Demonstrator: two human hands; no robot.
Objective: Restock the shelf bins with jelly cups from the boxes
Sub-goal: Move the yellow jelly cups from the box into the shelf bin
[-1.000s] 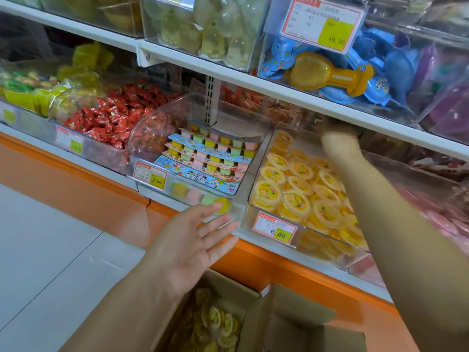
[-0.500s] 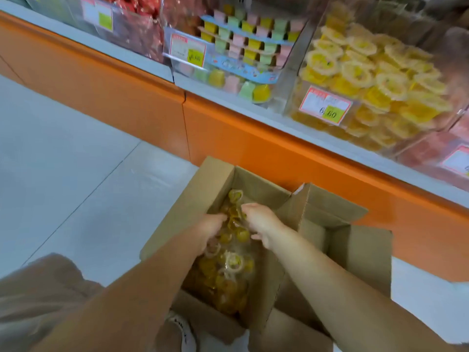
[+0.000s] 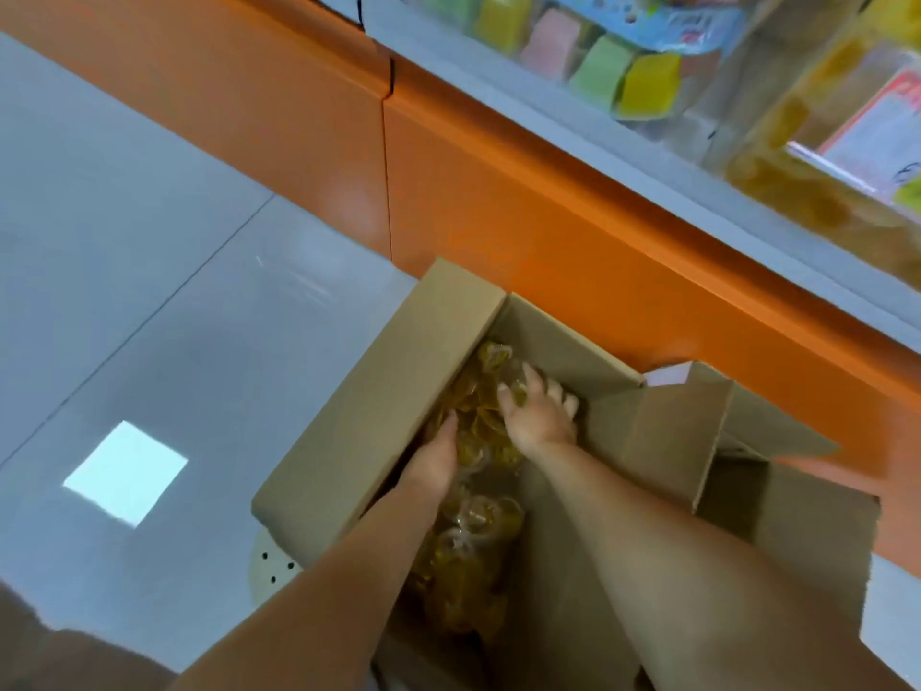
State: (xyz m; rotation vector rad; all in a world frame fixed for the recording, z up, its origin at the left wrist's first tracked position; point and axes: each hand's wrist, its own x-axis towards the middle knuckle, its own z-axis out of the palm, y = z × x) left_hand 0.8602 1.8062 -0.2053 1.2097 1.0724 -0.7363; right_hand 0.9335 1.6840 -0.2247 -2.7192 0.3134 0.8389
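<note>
Cardboard box (image 3: 359, 431) holds glossy jelly cups (image 3: 486, 516), left hand (image 3: 433, 463), right hand (image 3: 540, 418).

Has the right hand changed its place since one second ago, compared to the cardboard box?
Yes. The right hand left the shelf bin above and came down into the cardboard box, onto the jelly cups.

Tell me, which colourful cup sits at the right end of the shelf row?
The yellow cup beside the green one; the other yellow cup sits farther left, past the pink one.
</note>
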